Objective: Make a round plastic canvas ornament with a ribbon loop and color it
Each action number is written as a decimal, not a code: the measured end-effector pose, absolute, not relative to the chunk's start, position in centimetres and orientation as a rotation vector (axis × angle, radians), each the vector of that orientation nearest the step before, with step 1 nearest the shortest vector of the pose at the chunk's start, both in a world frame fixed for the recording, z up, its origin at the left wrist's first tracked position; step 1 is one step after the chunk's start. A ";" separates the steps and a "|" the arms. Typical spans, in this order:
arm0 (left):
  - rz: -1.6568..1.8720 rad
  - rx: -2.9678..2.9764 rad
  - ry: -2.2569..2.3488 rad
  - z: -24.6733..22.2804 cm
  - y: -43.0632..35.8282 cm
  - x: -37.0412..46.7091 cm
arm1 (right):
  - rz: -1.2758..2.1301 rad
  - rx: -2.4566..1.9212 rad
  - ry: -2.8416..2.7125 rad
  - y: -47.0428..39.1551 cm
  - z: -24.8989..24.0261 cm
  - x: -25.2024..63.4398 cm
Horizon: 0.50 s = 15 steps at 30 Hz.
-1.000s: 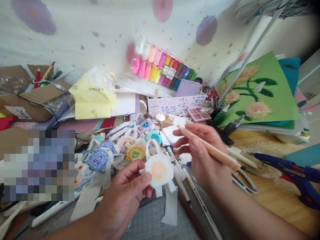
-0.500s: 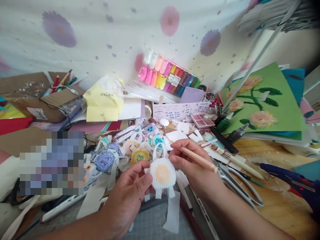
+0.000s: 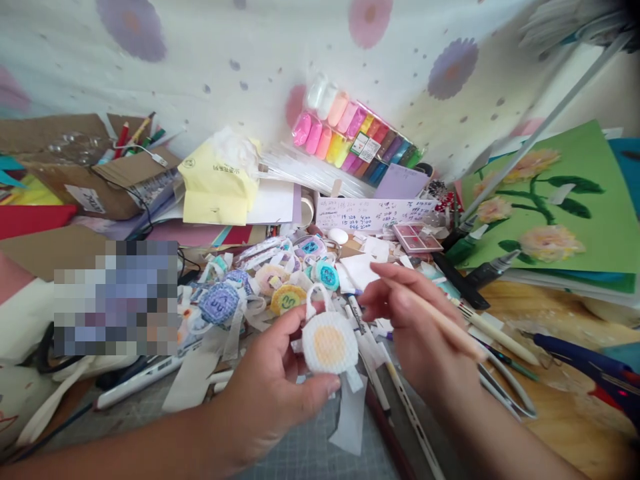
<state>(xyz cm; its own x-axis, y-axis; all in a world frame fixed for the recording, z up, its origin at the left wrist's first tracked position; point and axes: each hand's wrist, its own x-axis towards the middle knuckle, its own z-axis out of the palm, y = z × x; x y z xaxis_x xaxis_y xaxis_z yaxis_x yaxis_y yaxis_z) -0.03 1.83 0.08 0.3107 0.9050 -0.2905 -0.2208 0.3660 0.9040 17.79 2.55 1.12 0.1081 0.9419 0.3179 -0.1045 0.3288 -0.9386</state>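
Note:
A small white figure [image 3: 330, 341] with a pale orange patch on its front, a loop on top and short strips below is pinched in my left hand [image 3: 280, 373], at the lower middle. To its right, apart from it, my right hand [image 3: 415, 333] holds a peach-coloured pen [image 3: 440, 320] lying between thumb and fingers. Behind the figure lie several similar small pieces, among them a yellow one [image 3: 289, 300], a blue one [image 3: 220, 303] and a teal one [image 3: 326, 274].
Scissors [image 3: 505, 390] and a blue glue gun [image 3: 580, 353] lie at the right. A green flower picture [image 3: 555, 193] stands behind them. Pens and paper strips cover the grey cutting mat [image 3: 295, 453]. A cardboard box [image 3: 75, 180] is at the left.
My right hand has moved away from the figure to the right, with the pen. The figure has tilted in my left hand, whose thumb now lies at its lower edge. The view has shifted slightly.

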 end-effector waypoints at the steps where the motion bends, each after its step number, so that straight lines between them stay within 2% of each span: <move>1: 0.873 0.883 0.986 0.1 1.9 0.0 | 0.935 -0.885 -1.222 2.4 1.4 18.1; 4: 0.867 0.891 1.010 0.4 2.0 -0.1 | 0.921 -0.853 -1.310 2.0 1.9 18.7; 9: 0.888 0.899 0.982 0.5 2.0 -0.1 | 1.169 -0.914 -1.357 1.5 1.8 18.6; 15: 0.889 0.915 1.039 0.4 2.0 0.0 | 0.855 -1.045 -1.645 1.1 2.4 18.0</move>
